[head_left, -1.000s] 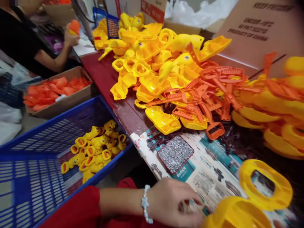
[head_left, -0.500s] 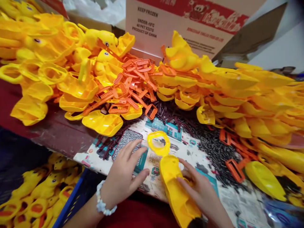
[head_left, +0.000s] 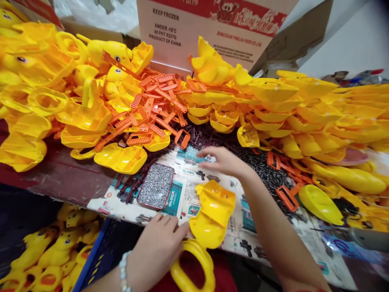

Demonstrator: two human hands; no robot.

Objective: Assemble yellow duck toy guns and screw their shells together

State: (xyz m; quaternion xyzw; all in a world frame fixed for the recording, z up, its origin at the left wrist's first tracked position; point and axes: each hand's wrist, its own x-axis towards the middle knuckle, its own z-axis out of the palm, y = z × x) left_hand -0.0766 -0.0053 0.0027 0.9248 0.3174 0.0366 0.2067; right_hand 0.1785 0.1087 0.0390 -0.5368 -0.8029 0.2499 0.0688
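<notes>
At the near edge of the table (head_left: 62,166), the L hand (head_left: 156,249) has thumb + fingers clamped on a yellow shell (head_left: 212,215), just by its ring (head_left: 209,269). Shell's body is over the printed sheet (head_left: 188,194), ring end closer to the person. R hand (head_left: 223,160) is stretched out past it, fingers slightly apart & pointing left, nr the brown parts (head_left: 199,136); can't tell if it touches them. Tray (head_left: 174,178) w/ silver bits (head_left: 155,186) sits left of the shell, on the sheet. Black pins (head_left: 264,170) lie right of the R hand. Farther back: orange parts (head_left: 162,91) heaped btwn a yellow pile (head_left: 39,56) (left) & stacked shells (head_left: 273,91) (right), w/ a "KEEP FROZEN" box (head_left: 197,40) behind. Lower left, blue crate (head_left: 91,255) holds yellow ducks (head_left: 57,249).
</notes>
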